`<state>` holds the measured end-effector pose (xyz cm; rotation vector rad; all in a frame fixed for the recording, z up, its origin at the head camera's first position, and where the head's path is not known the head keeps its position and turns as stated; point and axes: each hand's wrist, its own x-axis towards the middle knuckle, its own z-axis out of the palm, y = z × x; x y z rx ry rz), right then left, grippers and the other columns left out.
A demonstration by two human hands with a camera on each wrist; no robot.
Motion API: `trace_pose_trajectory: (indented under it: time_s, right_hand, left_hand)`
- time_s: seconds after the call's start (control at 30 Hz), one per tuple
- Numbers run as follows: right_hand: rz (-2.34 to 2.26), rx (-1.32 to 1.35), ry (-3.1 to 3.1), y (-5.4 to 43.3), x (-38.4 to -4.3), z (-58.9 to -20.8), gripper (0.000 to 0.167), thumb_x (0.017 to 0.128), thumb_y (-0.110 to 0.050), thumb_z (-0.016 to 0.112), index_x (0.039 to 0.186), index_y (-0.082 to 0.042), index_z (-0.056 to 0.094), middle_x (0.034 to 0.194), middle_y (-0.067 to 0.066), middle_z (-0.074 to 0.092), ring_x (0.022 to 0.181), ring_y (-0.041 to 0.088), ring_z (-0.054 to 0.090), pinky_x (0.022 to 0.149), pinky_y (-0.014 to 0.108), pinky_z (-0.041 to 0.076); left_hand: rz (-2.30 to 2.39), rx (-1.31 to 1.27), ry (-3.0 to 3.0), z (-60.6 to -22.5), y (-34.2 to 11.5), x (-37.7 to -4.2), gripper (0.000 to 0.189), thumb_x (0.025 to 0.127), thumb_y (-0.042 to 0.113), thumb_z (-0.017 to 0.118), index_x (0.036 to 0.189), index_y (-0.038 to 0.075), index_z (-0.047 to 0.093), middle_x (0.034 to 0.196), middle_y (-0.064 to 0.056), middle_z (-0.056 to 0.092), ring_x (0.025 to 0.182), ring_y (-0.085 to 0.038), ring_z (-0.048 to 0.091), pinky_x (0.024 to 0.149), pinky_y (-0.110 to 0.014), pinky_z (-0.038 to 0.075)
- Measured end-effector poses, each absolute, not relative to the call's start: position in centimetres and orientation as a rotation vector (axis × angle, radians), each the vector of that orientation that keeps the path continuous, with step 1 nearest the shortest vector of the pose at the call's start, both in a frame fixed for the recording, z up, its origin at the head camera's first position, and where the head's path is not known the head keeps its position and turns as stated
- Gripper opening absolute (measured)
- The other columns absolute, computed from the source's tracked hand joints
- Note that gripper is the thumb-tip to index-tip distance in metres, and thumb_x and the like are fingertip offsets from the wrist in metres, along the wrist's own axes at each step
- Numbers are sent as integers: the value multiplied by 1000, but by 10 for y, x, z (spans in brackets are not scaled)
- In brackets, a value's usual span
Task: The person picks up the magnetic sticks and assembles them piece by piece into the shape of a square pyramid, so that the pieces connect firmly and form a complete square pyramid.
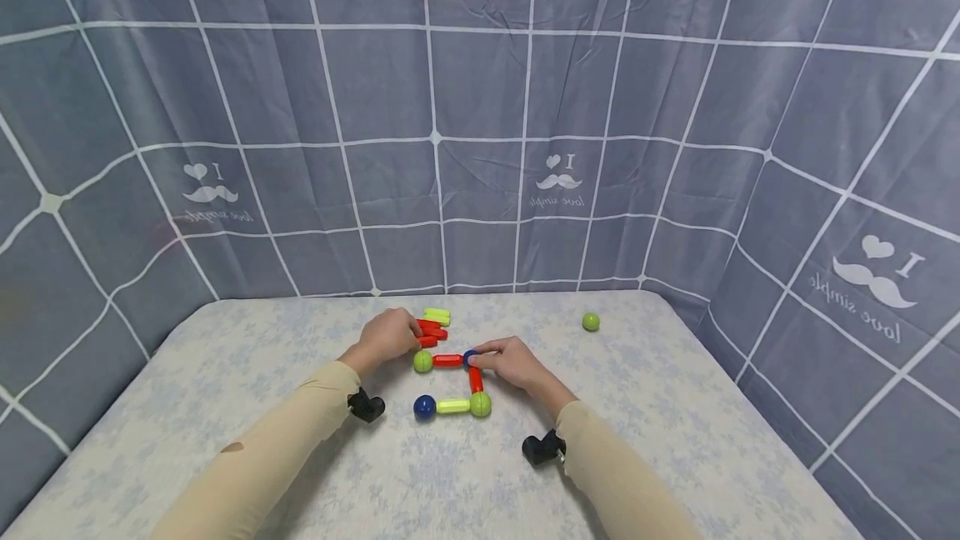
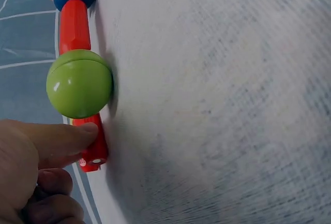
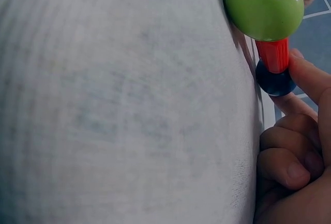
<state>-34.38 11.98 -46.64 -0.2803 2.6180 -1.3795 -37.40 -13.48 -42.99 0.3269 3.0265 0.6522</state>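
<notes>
A chain of balls and rods lies on the table: a green ball (image 1: 423, 362), a red rod (image 1: 447, 361), a blue ball (image 1: 468, 355), another red rod (image 1: 476, 380), a second green ball (image 1: 481, 404), a yellow-green rod (image 1: 453, 407) and a second blue ball (image 1: 424, 407). Thumb and finger of my right hand (image 1: 513, 363) pinch the blue ball at the chain's far corner; its other fingers curl in the right wrist view. Beyond the chain's far left end, my left hand (image 1: 387, 335) pinches a loose red rod (image 2: 98, 144), partly hidden by its fingers.
Several loose red rods (image 1: 432, 333) lie close by the left hand, with yellow-green rods (image 1: 437, 316) just behind them. A lone green ball (image 1: 591, 322) sits toward the back right of the cloth-covered table (image 1: 675, 440). Grey checked curtains (image 1: 480, 90) hang behind and beside it.
</notes>
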Motion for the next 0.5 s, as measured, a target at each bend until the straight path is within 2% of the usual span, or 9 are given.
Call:
trace_pose_trajectory:
  time_s: [0.3,0.5]
  right_hand:
    - [-1350,-288,2618,119,-342,-467,39,88,-40,77,118,-16,76,94,2,65,70,16,50,64,28,42]
    - [-1332,-291,2646,119,-343,-465,39,89,-40,77,119,-15,76,98,3,65,71,16,50,64,28,41]
  left_hand:
    - [630,321,3001,-429,-137,-371,3,82,9,76,81,8,78,74,0,64,64,-16,50,56,-28,38]
    - [836,216,2968,-429,-144,-364,9,82,11,75,88,8,81,76,1,67,62,-15,53,54,-26,40]
